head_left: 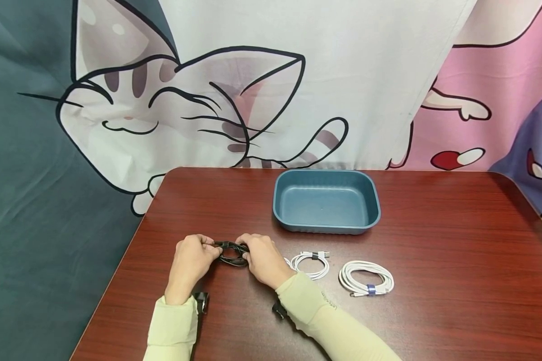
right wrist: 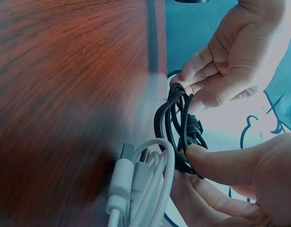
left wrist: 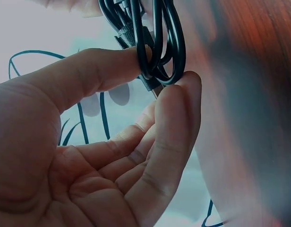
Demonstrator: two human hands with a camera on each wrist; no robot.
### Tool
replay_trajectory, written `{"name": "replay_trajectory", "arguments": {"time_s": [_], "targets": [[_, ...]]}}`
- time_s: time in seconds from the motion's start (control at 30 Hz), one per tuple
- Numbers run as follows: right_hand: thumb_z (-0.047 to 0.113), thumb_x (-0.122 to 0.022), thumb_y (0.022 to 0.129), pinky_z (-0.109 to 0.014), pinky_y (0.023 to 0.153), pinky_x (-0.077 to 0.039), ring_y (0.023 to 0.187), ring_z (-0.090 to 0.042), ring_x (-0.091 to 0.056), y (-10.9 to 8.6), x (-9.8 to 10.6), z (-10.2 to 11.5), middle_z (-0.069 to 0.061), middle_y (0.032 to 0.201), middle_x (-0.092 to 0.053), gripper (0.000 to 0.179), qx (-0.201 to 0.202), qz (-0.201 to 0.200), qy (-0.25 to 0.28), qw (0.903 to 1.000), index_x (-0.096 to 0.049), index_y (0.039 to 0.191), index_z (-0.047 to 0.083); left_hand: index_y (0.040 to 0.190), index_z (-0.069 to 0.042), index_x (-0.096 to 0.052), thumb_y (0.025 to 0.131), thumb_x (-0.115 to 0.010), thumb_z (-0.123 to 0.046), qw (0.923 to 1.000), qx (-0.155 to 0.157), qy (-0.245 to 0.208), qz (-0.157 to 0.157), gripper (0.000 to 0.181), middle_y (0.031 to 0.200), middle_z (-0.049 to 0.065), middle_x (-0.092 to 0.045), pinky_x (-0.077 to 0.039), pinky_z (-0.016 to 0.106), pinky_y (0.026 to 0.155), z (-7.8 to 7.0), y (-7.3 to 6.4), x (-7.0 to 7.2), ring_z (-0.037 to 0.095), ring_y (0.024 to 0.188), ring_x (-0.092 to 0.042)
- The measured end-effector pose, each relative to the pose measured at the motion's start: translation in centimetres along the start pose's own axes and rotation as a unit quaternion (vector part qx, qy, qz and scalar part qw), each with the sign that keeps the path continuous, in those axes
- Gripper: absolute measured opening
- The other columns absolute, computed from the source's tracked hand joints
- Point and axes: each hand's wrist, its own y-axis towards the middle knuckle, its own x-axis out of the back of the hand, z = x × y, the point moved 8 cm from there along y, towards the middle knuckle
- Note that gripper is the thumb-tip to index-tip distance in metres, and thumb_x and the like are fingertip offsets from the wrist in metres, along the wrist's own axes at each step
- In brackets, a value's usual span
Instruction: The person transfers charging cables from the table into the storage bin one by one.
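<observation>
A coiled black cable (head_left: 232, 254), bound by a dark strap, is held between both hands above the table's left half. My left hand (head_left: 194, 258) pinches its left end between thumb and fingers; a metal plug tip (left wrist: 157, 91) shows near those fingertips in the left wrist view. The coil's right side is gripped by my right hand (head_left: 265, 258), thumb on the near face in the right wrist view. Just right of that hand lies a white USB cable (head_left: 318, 275), coiled with a black strap and partly hidden by the forearm.
A second white cable (head_left: 366, 277), coiled with a blue strap, lies farther right on the brown table (head_left: 456, 281). Behind the cables, near the far edge, stands a blue rectangular bin (head_left: 327, 228) with nothing inside. A cat-print curtain (head_left: 343, 75) hangs behind the table.
</observation>
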Motion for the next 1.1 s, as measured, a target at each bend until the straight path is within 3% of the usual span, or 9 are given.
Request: {"name": "replay_trajectory", "arguments": {"time_s": [0.4, 1.1], "targets": [[-0.003, -0.072, 0.086, -0.036, 0.079, -0.055, 0.092, -0.021, -0.069, 0.0, 0.2, 0.0, -0.006, 0.101, -0.071, 0.024, 0.003, 0.003, 0.002, 1.0000, -0.071, 0.106, 0.010, 0.093, 0.000, -0.073, 0.081, -0.075, -0.014, 1.0000, 0.002, -0.002, 0.000, 0.018, 0.075, 0.000, -0.070, -0.049, 0.035, 0.067, -0.2, -0.1, 0.1, 0.020, 0.072, -0.062], [-0.004, -0.073, 0.085, -0.036, 0.079, -0.055, 0.089, -0.022, -0.069, 0.0, 1.1, 0.3, -0.008, 0.100, -0.071, 0.025, 0.015, -0.008, 0.006, 0.9998, -0.071, 0.107, 0.009, 0.094, 0.000, -0.074, 0.082, -0.077, -0.014, 0.9999, -0.004, -0.002, -0.009, 0.019, 0.072, -0.002, -0.069, -0.050, 0.036, 0.070, -1.1, -0.2, 0.7, 0.020, 0.075, -0.065]]}}
